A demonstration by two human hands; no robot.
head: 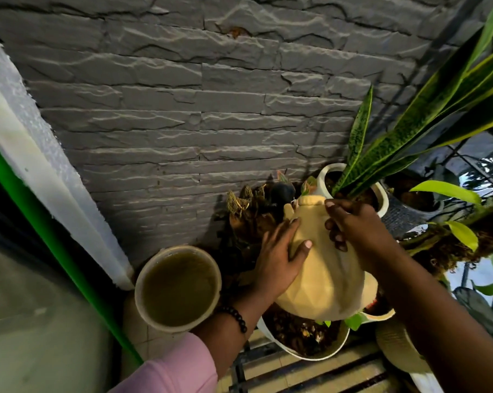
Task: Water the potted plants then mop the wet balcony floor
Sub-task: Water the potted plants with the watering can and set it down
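Both hands hold a cream faceted watering can (324, 268), tipped above a white soil-filled pot (304, 336): left hand (279, 259) flat, fingers spread on its side; right hand (356, 225) curled round its upper part. Beyond stands a snake plant (409, 131); leftward, a pot of murky water (178, 287).

You have the can (327, 268) between your hands, over the near pot (304, 338); the bucket (177, 287) sits left, the snake plant (409, 137) far right.

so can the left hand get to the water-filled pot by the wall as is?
Probably yes. The pot sits just left of the left hand, nothing between them, but that hand rests flat on the watering can and must let go first.
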